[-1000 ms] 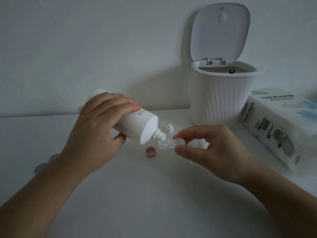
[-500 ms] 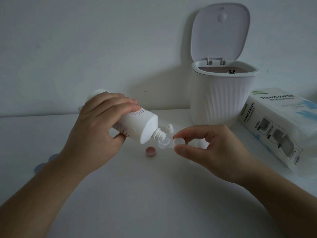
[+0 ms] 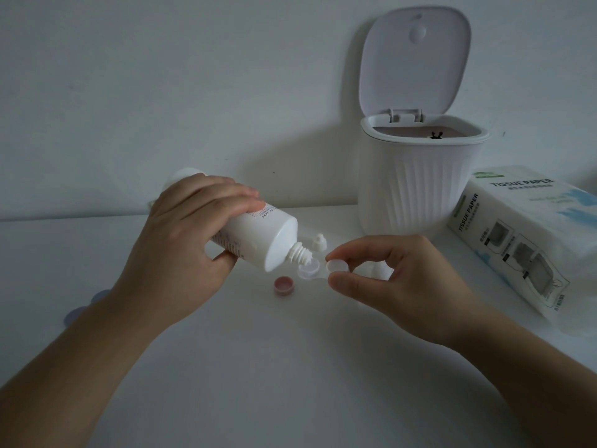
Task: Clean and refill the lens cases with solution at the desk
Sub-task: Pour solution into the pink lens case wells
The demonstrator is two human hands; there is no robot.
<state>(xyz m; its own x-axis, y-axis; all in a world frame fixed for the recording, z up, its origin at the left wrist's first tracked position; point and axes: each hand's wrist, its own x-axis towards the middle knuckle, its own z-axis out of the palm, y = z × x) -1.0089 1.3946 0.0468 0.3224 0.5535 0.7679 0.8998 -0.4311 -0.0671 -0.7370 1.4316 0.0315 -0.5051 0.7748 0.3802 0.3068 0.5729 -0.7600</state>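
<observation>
The white desk point(image 3: 290, 383) runs wide and bare toward the near edge, and its far edge meets the wall behind everything. At the back right stands a ribbed white bin point(image 3: 416, 185) with its lid point(image 3: 416, 56) tipped up against the wall, and just beside it, nearer the right edge, lies a pack of tissue paper point(image 3: 529, 240), angled and partly out of frame. The left hand point(image 3: 181, 250) wraps its fingers round a white solution bottle point(image 3: 258, 237), tilted with its threaded nozzle pointing down and to the right, right over the open well of a clear lens case point(image 3: 308, 270) at mid-desk. The right hand point(image 3: 397, 279) pinches the far end of that case, its still-capped well, between thumb and forefinger, the other fingers curled loosely behind. The bottle's small white cap point(image 3: 319, 242) stands just behind the case, between nozzle and bin. A reddish case cap point(image 3: 284, 285) lies open side up just left of the case, apart from it. Some pale blue round things point(image 3: 84, 308) peek out behind the left forearm, too hidden to tell what they are.
</observation>
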